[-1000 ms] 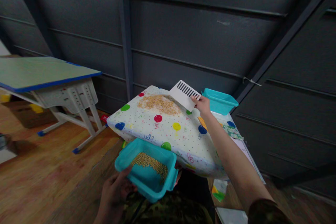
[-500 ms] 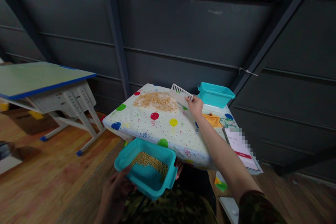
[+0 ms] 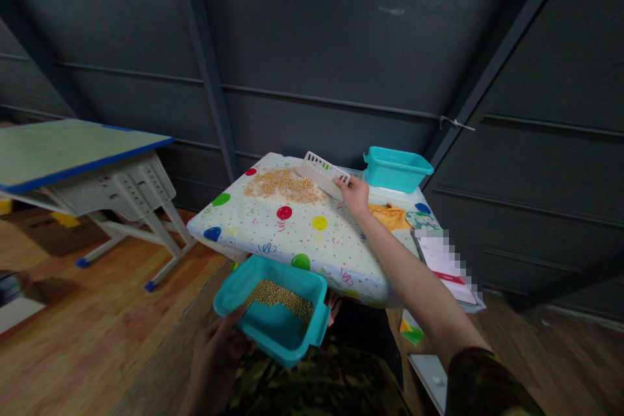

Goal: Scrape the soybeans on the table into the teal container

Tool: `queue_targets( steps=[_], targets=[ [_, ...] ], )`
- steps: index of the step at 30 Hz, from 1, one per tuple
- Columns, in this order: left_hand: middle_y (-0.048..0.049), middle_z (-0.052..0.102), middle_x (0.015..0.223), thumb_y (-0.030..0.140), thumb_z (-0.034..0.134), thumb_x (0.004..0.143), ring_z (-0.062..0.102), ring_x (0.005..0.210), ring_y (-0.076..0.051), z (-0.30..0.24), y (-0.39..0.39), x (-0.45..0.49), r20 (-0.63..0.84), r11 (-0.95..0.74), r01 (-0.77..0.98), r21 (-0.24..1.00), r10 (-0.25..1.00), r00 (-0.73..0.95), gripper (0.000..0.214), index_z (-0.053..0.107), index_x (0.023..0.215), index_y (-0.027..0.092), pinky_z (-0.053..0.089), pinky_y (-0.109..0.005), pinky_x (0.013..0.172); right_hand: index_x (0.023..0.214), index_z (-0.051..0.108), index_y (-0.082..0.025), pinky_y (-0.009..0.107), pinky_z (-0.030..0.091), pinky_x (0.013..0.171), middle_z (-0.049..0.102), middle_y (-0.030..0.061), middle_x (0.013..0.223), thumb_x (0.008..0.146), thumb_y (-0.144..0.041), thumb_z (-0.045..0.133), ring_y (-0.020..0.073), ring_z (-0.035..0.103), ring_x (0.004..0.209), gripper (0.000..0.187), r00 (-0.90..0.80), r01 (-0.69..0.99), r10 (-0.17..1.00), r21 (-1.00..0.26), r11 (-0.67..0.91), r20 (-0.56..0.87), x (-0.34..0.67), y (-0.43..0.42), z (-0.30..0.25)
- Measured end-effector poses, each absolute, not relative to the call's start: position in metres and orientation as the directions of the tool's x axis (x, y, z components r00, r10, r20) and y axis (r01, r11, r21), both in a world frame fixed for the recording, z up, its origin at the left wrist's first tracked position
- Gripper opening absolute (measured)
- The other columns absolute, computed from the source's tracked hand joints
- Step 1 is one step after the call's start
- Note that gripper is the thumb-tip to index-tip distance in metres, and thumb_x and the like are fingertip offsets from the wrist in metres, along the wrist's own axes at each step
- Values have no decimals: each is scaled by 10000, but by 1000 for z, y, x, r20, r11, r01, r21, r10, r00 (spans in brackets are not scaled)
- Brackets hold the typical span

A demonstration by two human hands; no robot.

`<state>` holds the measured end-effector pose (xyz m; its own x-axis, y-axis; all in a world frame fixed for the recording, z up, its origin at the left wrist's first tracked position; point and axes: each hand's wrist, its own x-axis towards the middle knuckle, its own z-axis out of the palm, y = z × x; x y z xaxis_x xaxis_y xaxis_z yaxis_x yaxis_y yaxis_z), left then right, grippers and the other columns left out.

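- right hand (image 3: 355,195) closed on the slotted plate (image 3: 319,174), beside loose beans (image 3: 280,186) on the cloth (image 3: 312,240)
- left hand (image 3: 219,341) grips the bin (image 3: 260,326) by its rim; more beans (image 3: 283,298) inside

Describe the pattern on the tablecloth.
The tablecloth is dotted white with red, yellow, green and blue balloons, best seen in the head view.

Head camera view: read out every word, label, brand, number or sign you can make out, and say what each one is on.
No text can be read.
White sheet with a red band: marks too small and blurred, part pixelated.
Cardboard box: too dim and blurred.
Tablecloth: squiggles, dots and balloons, no words made out.
White slotted plate, near teal tub: no lettering visible.
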<state>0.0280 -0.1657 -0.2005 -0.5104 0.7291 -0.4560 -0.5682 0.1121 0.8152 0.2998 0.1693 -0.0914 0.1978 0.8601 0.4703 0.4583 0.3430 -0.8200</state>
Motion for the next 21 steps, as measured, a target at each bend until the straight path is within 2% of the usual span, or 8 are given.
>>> queue_targets(
  steps=[3,7,12,16,21],
  targets=[
    [16,716,557,299,1166,639,690,459,-200,-200,-165,29,-471,118,-577,808,717,-514,408,769,712,235,601,-282,457,666,633,-293,360,364,732,611,-27,632,954,-453,898,232,541,729,422,179,441,872,-830,343,456,297,164,-94],
    [18,745,583,318,1162,612,700,450,-206,-198,-165,30,-457,108,-568,816,723,-519,402,812,789,227,587,-280,439,700,667,-286,357,363,727,643,-29,663,968,-462,906,226,547,721,400,126,430,887,-830,356,445,294,159,-95],
    [17,766,609,349,1153,605,701,453,-206,-197,-165,30,-442,90,-560,824,719,-536,435,829,868,223,583,-282,440,665,562,-302,360,313,714,552,-49,639,984,-487,921,205,491,704,515,112,468,873,-800,375,475,289,153,-95],
    [25,791,643,336,1187,588,706,457,-197,-198,-164,28,-441,95,-562,822,730,-522,502,830,920,218,591,-280,454,668,521,-304,369,319,740,512,-55,644,1018,-429,892,202,498,707,525,67,507,885,-779,368,461,283,143,-94],
    [51,701,546,359,1225,526,694,449,-195,-196,-165,29,-450,104,-556,824,717,-532,547,763,796,243,578,-269,447,667,513,-309,360,352,735,505,-41,634,1047,-481,867,220,546,732,547,44,540,878,-751,381,477,281,133,-88]
  ],
)
